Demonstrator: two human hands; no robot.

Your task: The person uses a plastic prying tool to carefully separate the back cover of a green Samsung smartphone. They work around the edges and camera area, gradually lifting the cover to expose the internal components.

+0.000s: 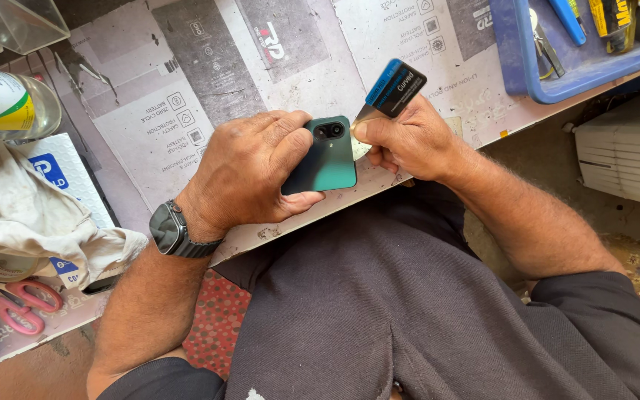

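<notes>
Flattened cardboard packaging covers the bench, which fills the upper half of the frame, with the person's dark shirt and lap below it.

At the middle of the frame the left hand grips a green phone held back-up, camera end toward the top; its fingers wrap over the left edge and the thumb presses under the lower edge, clamped on the body. The right hand, just right of the phone, pinches a dark blue plastic card between thumb and fingers, the card's lower corner meeting the phone's upper right edge near the camera. A black watch sits on the left wrist.

The phone looks light, stiff and smooth-backed, so likely slippery; I judge it best held by its long side edges, as here, away from the glass lenses, which seem fragile. The card appears thin and springy, easiest to steer when held close to its working corner.

Elsewhere: a blue tray of tools at the upper right, a clear bottle and a dirty cloth at the left, and pink-handled scissors at the lower left.
</notes>
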